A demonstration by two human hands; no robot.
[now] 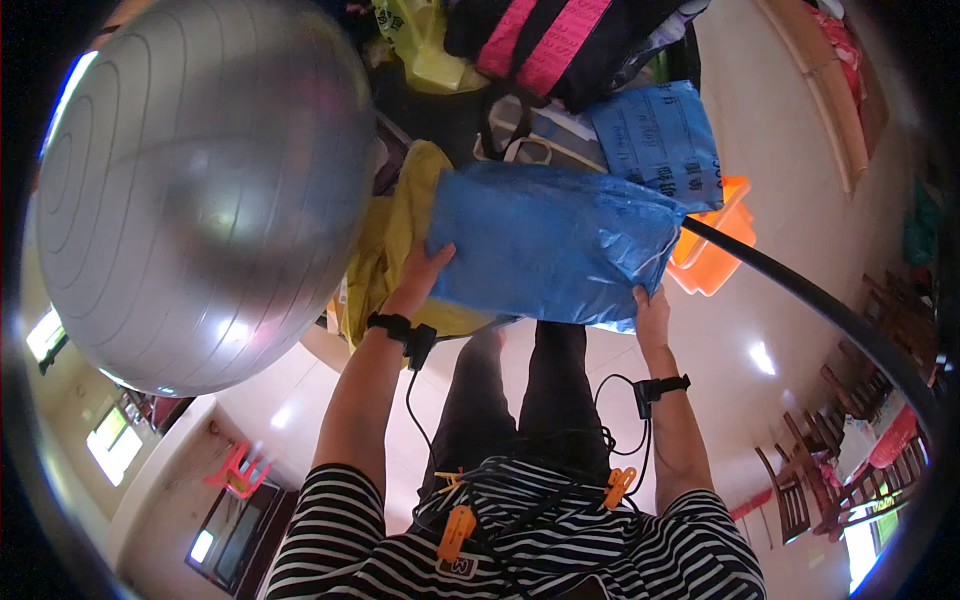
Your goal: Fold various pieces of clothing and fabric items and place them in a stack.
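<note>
A flat blue woven plastic sack lies spread out before me, its surface creased near the right end. My left hand grips its left edge, thumb on top. At the lower right corner, my right hand pinches the same sack between thumb and fingers. Under the sack's left side is a yellow cloth or bag. Another blue piece with dark printing rests just beyond the sack's upper right corner. The fingers beneath the sack are hidden.
A large grey exercise ball looms at left. Beyond the sack are a black bag with pink bands, a yellow plastic bag and white straps. An orange plastic basket stands right, crossed by a black tube. Wooden chairs stand farther right.
</note>
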